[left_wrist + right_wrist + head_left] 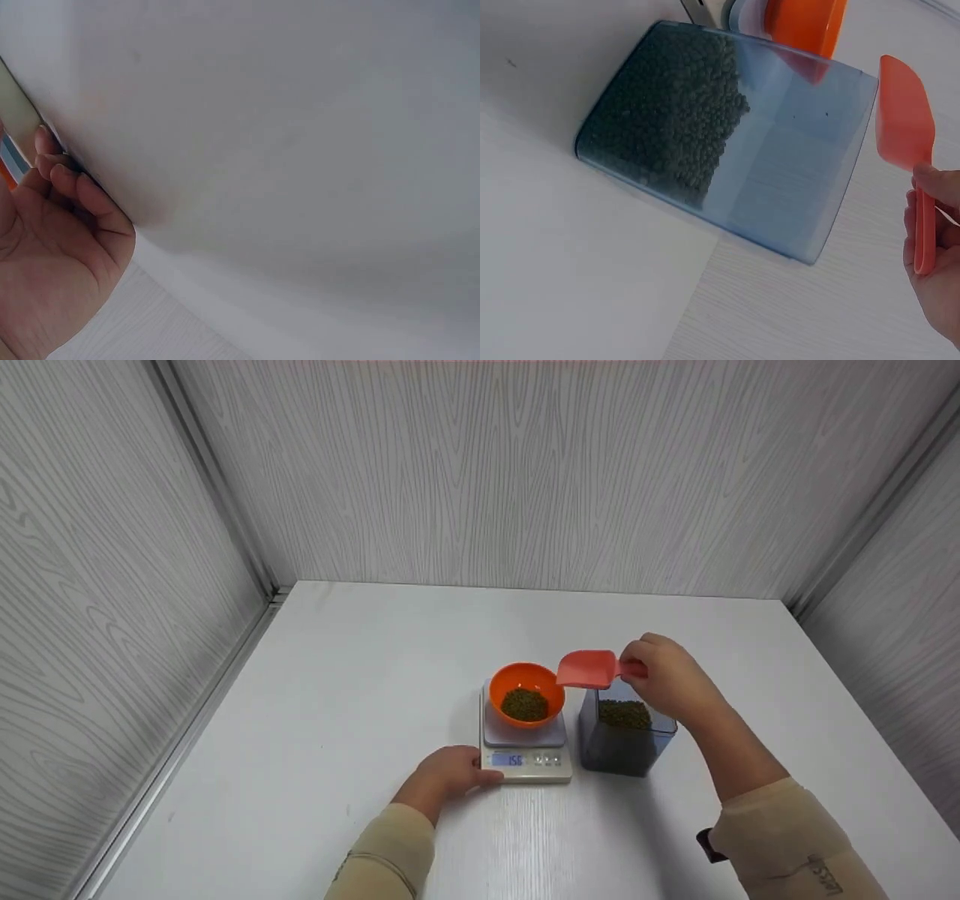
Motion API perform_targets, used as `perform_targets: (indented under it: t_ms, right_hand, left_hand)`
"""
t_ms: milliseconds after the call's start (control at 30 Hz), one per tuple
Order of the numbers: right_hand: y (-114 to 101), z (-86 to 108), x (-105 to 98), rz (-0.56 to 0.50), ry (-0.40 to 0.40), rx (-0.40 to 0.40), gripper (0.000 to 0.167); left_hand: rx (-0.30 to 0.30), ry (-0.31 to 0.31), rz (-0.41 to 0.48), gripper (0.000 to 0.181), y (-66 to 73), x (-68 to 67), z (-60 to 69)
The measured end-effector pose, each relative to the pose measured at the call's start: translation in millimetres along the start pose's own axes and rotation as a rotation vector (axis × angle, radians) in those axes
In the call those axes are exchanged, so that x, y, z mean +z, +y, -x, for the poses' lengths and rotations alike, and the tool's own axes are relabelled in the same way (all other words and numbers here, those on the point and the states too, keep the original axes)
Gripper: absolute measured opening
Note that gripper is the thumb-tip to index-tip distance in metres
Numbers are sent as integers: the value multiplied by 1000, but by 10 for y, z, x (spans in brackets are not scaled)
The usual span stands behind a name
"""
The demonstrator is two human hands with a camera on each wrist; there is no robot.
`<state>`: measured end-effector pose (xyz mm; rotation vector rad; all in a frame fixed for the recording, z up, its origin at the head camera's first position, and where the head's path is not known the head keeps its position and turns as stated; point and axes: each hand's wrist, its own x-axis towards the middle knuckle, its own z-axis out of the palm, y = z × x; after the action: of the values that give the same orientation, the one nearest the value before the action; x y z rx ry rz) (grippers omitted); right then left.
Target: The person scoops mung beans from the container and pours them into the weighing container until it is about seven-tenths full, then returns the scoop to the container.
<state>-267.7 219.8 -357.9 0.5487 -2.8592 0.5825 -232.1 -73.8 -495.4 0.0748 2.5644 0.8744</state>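
My right hand [667, 675] grips the handle of a coral-pink scoop [586, 669], held above the container between it and the bowl. No pellets show in the scoop. Below stands a clear bluish container [802, 157], partly filled with dark green-brown pellets [682, 112]. To its left is a kitchen scale [525, 775], its lit display [508, 760] showing what looks like 156. On the scale's plate sits an orange bowl [551, 697] with a small heap of pellets [524, 704]. My left hand [450, 771] holds the scale's front left corner, fingers curled along its side [56, 259].
The white table [360, 690] extends around the scale and container. Grey wood-grain panels close it in at the back [487, 472], the left [97, 585] and the right [892, 585].
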Motion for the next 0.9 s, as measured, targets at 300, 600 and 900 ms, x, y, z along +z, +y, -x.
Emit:
perform_targets:
  t_ms: [300, 600, 900]
  right_hand:
    - [85, 139, -307, 62, 127, -46, 16]
    - [168, 187, -421, 114, 43, 70, 10]
    - [196, 177, -324, 237, -115, 75, 13]
  left_hand:
    - [-4, -5, -1, 36, -29, -14, -1]
    - [8, 6, -25, 35, -53, -27, -8]
    - [14, -1, -23, 36, -48, -17, -9]
